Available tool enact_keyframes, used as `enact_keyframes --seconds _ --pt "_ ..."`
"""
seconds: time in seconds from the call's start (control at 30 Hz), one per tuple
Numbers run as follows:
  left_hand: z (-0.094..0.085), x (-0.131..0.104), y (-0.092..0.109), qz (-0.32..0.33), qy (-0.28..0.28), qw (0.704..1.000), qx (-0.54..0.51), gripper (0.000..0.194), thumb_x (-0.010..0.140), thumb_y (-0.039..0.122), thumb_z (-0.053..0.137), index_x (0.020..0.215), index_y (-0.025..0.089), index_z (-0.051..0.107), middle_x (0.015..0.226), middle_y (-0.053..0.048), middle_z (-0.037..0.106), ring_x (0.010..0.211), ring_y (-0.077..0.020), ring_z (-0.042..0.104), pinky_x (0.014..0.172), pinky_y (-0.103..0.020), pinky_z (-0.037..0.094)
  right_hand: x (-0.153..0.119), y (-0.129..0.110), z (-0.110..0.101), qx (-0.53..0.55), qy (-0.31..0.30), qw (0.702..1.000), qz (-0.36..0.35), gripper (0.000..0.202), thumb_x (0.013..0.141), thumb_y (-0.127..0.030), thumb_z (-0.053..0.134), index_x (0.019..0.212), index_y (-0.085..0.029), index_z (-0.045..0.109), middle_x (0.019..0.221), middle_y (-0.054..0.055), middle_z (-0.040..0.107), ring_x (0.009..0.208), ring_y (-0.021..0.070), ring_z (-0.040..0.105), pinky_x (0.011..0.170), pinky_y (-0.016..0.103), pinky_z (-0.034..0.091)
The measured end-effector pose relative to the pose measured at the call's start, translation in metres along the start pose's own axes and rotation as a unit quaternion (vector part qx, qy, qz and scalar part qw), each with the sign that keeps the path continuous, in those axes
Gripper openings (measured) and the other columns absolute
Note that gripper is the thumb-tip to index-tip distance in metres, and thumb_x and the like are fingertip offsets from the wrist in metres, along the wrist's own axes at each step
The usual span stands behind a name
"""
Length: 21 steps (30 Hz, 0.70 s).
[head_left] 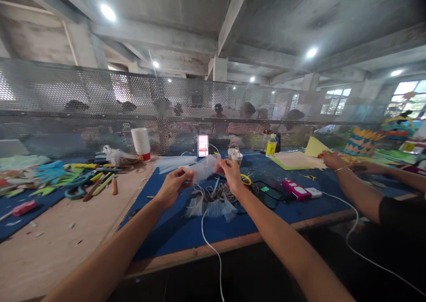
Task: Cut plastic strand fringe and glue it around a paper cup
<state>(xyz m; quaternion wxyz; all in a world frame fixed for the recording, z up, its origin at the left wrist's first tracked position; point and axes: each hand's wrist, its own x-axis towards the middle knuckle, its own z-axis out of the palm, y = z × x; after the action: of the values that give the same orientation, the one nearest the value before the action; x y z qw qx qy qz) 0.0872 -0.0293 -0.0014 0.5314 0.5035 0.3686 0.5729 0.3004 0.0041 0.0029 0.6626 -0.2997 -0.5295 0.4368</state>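
Observation:
Between my two hands stretches a small translucent sheet, held up above the blue mat. My left hand pinches its left edge with thumb and fingers. At the other edge, my right hand is closed on it in a similar pinch. Below them lies a tangled heap of grey cords with clear, fringed strips at its near side. More translucent sheeting lies flat on the mat, just beyond my left hand.
Scissors and several handled tools lie at left, near stacked paper cups. A magenta box and white cable are close by. A co-worker's hand holds yellow paper at right. Perforated metal stands behind.

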Motion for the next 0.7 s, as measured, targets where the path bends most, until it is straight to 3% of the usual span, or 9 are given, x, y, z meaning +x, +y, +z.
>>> enact_keyframes --seconds 0.53,0.7 --pt "-0.0006 0.0010 0.0007 -0.003 0.024 0.999 0.026 0.040 0.064 0.047 0.087 0.072 0.016 0.064 0.071 0.000 0.066 0.065 -0.0113 0.061 0.060 -0.020 0.048 0.0024 0.0010 -0.0027 -0.001 0.018 1.000 0.003 0.034 0.073 -0.051 0.075 0.070 -0.019 0.064 0.064 0.001 0.068 0.061 0.0164 0.063 0.072 0.032 0.055" --pt "-0.0015 0.0018 -0.0004 0.009 0.004 1.000 0.029 0.040 0.066 0.046 0.086 0.068 0.017 0.059 0.066 0.002 0.063 0.061 -0.0104 0.059 0.059 -0.020 0.047 0.0019 -0.0005 -0.0024 -0.008 0.022 1.000 -0.002 0.033 0.074 -0.051 0.074 0.070 -0.019 0.063 0.063 0.000 0.067 0.056 0.0155 0.061 0.069 0.032 0.055"
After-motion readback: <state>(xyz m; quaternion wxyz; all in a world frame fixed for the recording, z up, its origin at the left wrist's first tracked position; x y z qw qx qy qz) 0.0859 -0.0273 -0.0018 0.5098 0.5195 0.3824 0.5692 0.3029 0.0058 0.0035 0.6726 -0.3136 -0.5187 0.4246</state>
